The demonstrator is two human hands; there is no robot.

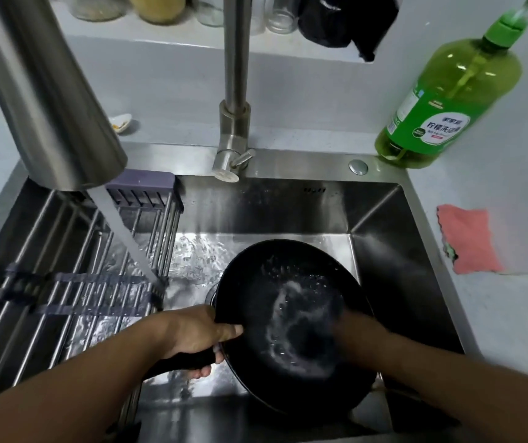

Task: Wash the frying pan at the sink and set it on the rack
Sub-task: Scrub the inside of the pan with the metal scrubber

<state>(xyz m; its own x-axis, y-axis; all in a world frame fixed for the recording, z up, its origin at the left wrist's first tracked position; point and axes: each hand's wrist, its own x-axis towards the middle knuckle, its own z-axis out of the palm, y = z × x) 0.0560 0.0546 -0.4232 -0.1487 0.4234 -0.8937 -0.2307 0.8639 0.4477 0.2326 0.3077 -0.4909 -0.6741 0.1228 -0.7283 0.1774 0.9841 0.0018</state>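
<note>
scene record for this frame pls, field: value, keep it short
pan: black frying pan tilted over the sink, foamy water inside
left hand: left hand grips the pan handle
right hand: right hand inside the pan, blurred; grip unclear
water: stream from the faucet falls left of the pan
rack: rack across the sink's left side
counter: green bottle, pink cloth

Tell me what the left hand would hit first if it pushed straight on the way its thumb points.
The left hand, gripping the handle, has its thumb aimed right, so it would likely meet the frying pan inside wall first, then the blurred right hand.
</note>
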